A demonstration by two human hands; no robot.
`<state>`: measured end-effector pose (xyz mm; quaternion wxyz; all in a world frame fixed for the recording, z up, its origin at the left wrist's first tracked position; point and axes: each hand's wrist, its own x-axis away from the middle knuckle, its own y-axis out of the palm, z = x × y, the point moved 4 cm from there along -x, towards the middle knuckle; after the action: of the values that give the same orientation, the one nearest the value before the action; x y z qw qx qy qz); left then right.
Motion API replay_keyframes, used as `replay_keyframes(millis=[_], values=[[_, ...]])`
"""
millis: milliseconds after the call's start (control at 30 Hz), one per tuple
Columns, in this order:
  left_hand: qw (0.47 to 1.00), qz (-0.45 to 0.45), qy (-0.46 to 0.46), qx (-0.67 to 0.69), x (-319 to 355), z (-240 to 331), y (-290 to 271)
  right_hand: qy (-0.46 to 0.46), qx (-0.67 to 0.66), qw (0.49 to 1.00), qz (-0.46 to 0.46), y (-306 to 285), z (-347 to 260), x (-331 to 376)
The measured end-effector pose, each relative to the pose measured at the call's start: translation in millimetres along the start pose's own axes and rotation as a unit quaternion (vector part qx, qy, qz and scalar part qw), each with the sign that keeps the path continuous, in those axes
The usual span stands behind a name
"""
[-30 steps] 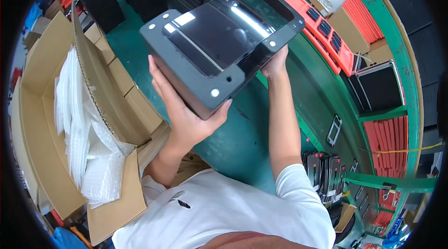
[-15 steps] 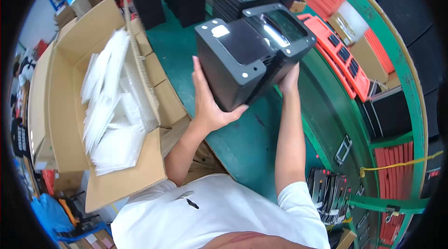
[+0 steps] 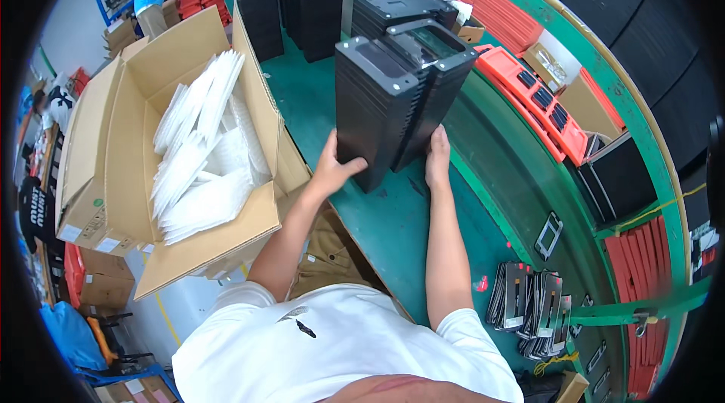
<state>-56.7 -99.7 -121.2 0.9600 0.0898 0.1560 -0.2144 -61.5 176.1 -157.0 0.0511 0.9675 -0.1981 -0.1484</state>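
Note:
Two tall stacks of black plastic housings stand pressed side by side on the green tabletop [image 3: 400, 210]. The left stack [image 3: 370, 112] has ridged sides and a dark panel on top. A glossy recessed window shows on top of the right stack [image 3: 438, 93]. My left hand [image 3: 332, 166] grips the lower left side of the left stack, its thumb across the near face. Against the lower right side of the right stack rests my right hand [image 3: 438, 160], its fingers partly hidden behind it. Another black stack [image 3: 396, 9] stands just behind.
An open cardboard box [image 3: 260, 112] full of white foam sleeves [image 3: 200, 154] is at my left. More black stacks [image 3: 313, 6] stand at the far left of the table. Red trays [image 3: 540, 104] lie along the right. Several thin dark panels [image 3: 525, 305] are piled near my right elbow.
Both hands have brought the two stacks lower, from a tilted position to nearly upright. My hands now sit near the bottom of the stacks, and my view has shifted slightly.

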Motion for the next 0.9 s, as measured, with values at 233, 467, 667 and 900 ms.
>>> replay_keyframes(millis=[233, 467, 667, 900], values=[[0.974, 0.053, -0.019, -0.22, 58, 57, 66, -0.005, -0.333, 0.924, -0.186, -9, 32, 23], [0.909, 0.022, -0.051, -0.412, 103, 66, 110, 0.035, 0.107, 0.988, -0.105, -54, 12, 99], [0.903, -0.013, 0.131, -0.41, 113, 60, 97, 0.046, -0.091, 0.995, -0.015, -53, -41, 221], [0.952, -0.089, 0.177, -0.235, 120, 37, 51, 0.162, 0.321, 0.877, -0.319, 14, -86, 204]])
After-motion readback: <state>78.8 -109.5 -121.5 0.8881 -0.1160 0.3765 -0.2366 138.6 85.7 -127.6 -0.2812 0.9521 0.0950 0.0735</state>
